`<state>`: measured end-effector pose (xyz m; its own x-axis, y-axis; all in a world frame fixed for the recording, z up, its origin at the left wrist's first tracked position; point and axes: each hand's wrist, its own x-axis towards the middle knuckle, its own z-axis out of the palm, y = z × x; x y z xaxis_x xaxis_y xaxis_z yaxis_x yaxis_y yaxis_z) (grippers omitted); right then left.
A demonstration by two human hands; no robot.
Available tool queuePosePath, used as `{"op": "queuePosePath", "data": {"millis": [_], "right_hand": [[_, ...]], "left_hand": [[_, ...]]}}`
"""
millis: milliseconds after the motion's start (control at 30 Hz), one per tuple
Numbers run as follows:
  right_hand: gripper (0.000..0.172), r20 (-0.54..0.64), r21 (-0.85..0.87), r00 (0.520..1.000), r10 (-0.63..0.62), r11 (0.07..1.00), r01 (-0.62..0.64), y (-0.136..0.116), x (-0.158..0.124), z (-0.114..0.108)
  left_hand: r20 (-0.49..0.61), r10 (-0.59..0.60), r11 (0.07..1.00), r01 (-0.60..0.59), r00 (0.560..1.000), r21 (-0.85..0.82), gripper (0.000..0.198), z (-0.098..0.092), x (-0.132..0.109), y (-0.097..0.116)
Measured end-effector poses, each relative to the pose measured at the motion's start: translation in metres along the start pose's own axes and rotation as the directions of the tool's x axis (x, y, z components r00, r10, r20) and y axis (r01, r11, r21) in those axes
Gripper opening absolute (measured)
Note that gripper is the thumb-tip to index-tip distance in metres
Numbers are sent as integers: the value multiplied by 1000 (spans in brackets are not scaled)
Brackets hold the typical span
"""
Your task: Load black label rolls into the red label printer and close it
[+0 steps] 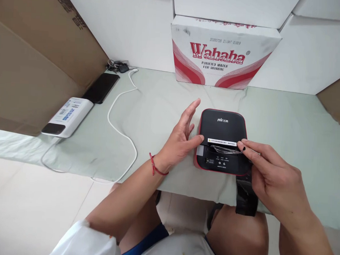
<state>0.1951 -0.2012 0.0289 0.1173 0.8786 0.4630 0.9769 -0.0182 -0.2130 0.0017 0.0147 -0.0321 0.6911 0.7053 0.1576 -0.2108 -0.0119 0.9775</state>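
A black label printer [223, 125] with red sides and a white warning sticker lies flat on the cloth-covered table. My left hand [182, 137] is open at its left side, fingers spread and the thumb tip against the printer's edge. With thumb and forefinger pinched, my right hand [271, 170] holds the right end of a thin, clear plastic film [223, 149] that spans the slot in the printer's top. Under my right hand a shiny black strip [247, 195] hangs over the table's front edge; its upper end is hidden.
A Wahaha water carton [222, 55] stands at the back against white boxes [140, 29]. On the left are a white power bank [68, 116], a black phone [102, 87], keys [118, 66] and a white cable [122, 131], beside a brown cardboard wall [35, 63].
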Motion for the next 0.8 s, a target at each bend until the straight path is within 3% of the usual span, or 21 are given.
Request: {"op": "queuePosePath", "data": {"millis": [167,367,533,667,800], "right_hand": [[73,-16,116,999,33,993,-31,10,-10,10],[86,-89,141,995,35,990,-22,13,-20,25],[82,-183,105,982,52,994,-33,10,-23,38],[76,-299,169,951,75,985,-25,8,-23,51],[68,-316,186,944,92,982,-33,2,-16,46]], "left_hand": [[33,-3,994,-1,999,105,90,-8,-7,-4],[27,-15,996,13,1000,84,84,-4,-11,-8],[45,-11,999,13,999,-49,71,5,-11,-9],[29,-81,980,85,996,-181,65,7,-10,-6],[46,-73,954,83,996,-288,68,3,-10,-1]]}}
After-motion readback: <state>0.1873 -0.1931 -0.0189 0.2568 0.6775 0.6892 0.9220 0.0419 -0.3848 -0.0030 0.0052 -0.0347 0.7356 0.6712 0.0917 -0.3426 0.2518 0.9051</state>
